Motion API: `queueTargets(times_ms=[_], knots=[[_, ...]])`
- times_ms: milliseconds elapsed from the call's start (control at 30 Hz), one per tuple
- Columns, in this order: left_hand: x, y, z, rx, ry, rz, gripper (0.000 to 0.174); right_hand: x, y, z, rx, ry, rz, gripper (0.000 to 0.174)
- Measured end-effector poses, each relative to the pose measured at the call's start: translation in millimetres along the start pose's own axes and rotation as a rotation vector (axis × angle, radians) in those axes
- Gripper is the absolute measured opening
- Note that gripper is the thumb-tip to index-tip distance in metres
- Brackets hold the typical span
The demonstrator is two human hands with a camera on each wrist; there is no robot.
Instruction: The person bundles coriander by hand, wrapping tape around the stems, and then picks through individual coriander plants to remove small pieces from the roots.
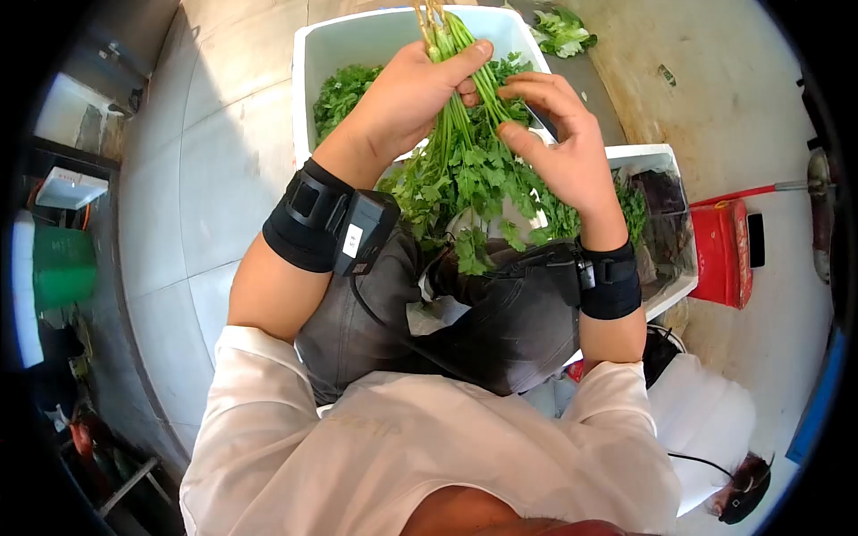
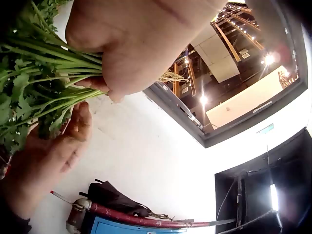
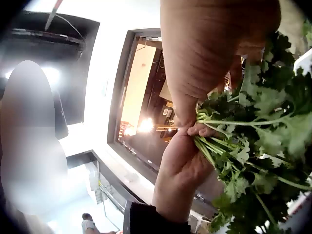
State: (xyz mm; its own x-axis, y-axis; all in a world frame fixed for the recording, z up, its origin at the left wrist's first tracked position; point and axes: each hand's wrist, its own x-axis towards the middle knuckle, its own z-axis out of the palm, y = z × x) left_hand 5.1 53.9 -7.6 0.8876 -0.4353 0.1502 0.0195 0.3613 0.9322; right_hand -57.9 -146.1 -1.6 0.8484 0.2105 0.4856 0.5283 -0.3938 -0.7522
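A bunch of cilantro (image 1: 474, 170) hangs leaf-side toward the person, its pale roots pointing away at the top. My left hand (image 1: 416, 89) grips it around the stems near the roots, thumb laid across them. To its right, my right hand (image 1: 563, 138) has its fingers spread and slightly bent, with thumb and fingertips right beside the stems. In the left wrist view the right hand (image 2: 61, 156) lies just below the stems. The right wrist view has the left hand (image 3: 183, 161) around the stems, with cilantro leaves (image 3: 268, 131) fanning out to the right.
Behind the hands stands a white foam box (image 1: 304, 89) with more greens (image 1: 344, 98) inside. A second white box (image 1: 684, 228) is at the right, near a red dustpan (image 1: 719, 255). Loose leaves (image 1: 563, 34) lie beyond the boxes. The person's knees (image 1: 500, 326) are below the bunch.
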Motion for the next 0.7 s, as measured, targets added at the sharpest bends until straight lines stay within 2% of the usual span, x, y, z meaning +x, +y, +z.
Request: queueTargets(times_ms=[33,100,200,233,300,333,467,567,700], knots=[[-0.7,1.0,-2.2,0.001,0.003,-0.008,0.028,0.7,-4.5,1.8,-0.228,-0.041,-0.112,0.026],[-1.3,1.7,-7.3,-0.004,0.012,-0.017,0.029,3.3,-4.0,8.1,-0.206,-0.020,-0.070,0.026],[-2.8,0.7,-14.2,0.045,0.051,-0.045,0.029,3.5,3.4,11.6,0.028,-0.038,0.187,0.024],[-3.9,3.6,-18.1,0.070,0.036,-0.050,0.030,6.9,-0.2,12.5,0.025,-0.048,0.185,0.024],[-5.7,5.2,-22.7,0.091,0.027,-0.052,0.030,11.6,-4.9,7.5,0.244,-0.107,0.427,0.020],[-6.0,5.8,-25.5,0.091,-0.007,-0.041,0.031,13.7,-3.4,3.5,0.258,-0.147,0.499,0.020],[-11.8,10.9,-29.5,0.098,-0.080,0.003,0.031,16.8,-0.8,7.0,0.418,-0.079,0.599,0.021],[-13.1,9.3,-38.6,0.088,-0.087,-0.048,0.031,18.8,3.0,8.7,0.506,-0.037,0.593,0.021],[-15.7,9.8,-39.4,0.124,-0.082,-0.018,0.030,18.0,-0.5,7.0,0.491,-0.030,0.584,0.020]])
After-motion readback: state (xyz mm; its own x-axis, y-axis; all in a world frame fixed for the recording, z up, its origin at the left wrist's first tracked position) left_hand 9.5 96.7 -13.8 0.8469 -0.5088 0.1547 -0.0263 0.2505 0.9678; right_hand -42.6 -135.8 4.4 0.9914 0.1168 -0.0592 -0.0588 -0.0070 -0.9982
